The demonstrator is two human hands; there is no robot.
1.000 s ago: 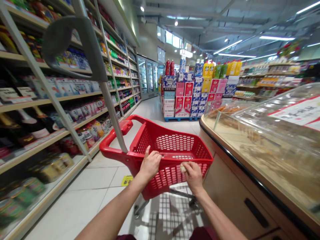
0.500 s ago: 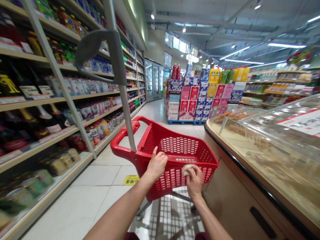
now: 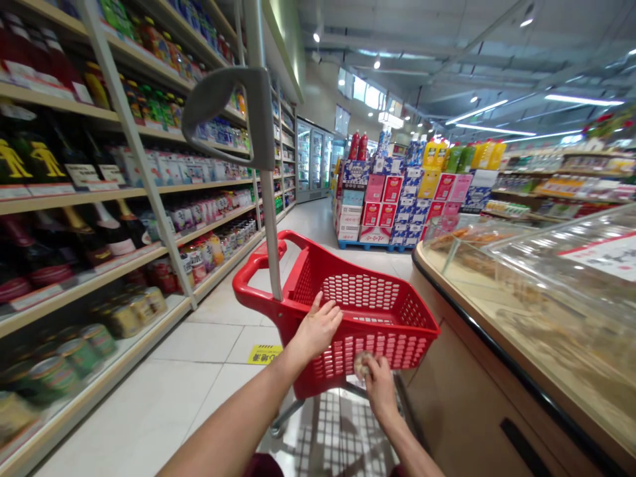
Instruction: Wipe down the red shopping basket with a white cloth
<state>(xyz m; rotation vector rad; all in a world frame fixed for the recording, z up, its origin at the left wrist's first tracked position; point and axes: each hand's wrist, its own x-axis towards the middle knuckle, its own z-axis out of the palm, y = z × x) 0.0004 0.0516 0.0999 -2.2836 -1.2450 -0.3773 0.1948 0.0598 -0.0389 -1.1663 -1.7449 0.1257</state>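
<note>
A red plastic shopping cart (image 3: 303,358) with a perforated basket stands in front of me. My left hand (image 3: 318,329) lies on the near rim of the basket, with its fingers bent over the edge and the thumb side up. A crumpled pale cloth (image 3: 361,366) is pinched in the fingers of my right hand (image 3: 380,387). That cloth is against or very close to the lower part of the basket's slotted near side. Inside the basket I see no goods. On the left a grey metal pole (image 3: 271,232) with a looped grey grip (image 3: 261,119) rises from the cart.
Shelves (image 3: 163,246) of bottles and cans line the left side. At the right stands a food counter (image 3: 462,331) with clear covers, close to the cart's end. Stacked drink cartons (image 3: 380,209) stand ahead on a blue pallet. A yellow floor sticker (image 3: 263,354) lies on the tiles.
My right hand has moved the cloth down and slightly left along the basket's side. My left hand stays on the rim, fingers a little straighter. The view has shifted slightly left.
</note>
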